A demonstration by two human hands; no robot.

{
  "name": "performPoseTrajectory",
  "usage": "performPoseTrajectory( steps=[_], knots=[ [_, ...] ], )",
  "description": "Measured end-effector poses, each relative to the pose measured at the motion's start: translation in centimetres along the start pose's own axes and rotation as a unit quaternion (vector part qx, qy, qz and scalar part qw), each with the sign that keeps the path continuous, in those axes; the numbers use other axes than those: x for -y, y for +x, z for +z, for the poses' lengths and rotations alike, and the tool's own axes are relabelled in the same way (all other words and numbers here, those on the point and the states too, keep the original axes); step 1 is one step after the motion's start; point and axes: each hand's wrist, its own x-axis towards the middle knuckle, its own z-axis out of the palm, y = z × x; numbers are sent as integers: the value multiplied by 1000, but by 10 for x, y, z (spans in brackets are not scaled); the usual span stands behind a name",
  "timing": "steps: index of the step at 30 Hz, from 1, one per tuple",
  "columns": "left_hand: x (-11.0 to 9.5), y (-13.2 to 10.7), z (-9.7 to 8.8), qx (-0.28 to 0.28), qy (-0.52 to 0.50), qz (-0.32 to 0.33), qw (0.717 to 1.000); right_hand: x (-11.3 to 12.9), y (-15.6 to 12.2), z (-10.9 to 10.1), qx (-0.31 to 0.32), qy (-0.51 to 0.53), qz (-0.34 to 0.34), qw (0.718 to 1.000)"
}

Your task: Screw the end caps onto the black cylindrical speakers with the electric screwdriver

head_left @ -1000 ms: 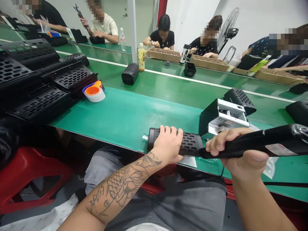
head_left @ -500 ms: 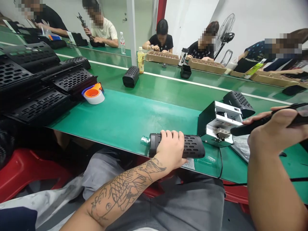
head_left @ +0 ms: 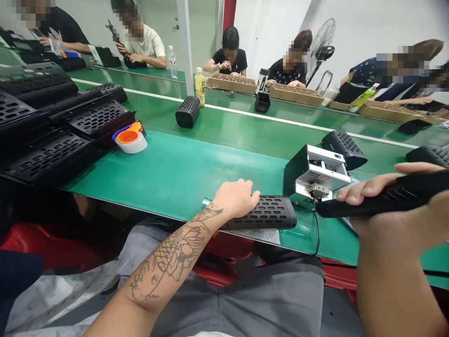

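My left hand grips a black perforated casing that lies on its side at the near edge of the green table. A silvery stub sticks out of the casing's left end. My right hand holds a black electric screwdriver level, and its tip is just right of the casing's right end, in front of a small metal screw feeder box.
Stacked black perforated panels fill the left side, with an orange tape dispenser beside them. More black casings lie on the green belt. Several other people sit at the far side with cardboard trays and bottles.
My right hand has lowered the screwdriver back toward the casing's right end after lifting it up to the right. My left hand slid toward the casing's left end.
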Motion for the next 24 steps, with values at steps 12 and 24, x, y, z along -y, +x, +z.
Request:
performPoseTrajectory(
  steps=[12, 24],
  knots=[
    [0, -4, 5, -30, 0, -18, 999, 3, -65, 74, 247, 167, 85, 951],
    [4, 2, 5, -11, -59, -22, 998, -6, -67, 78, 262, 196, 118, 937]
  ],
)
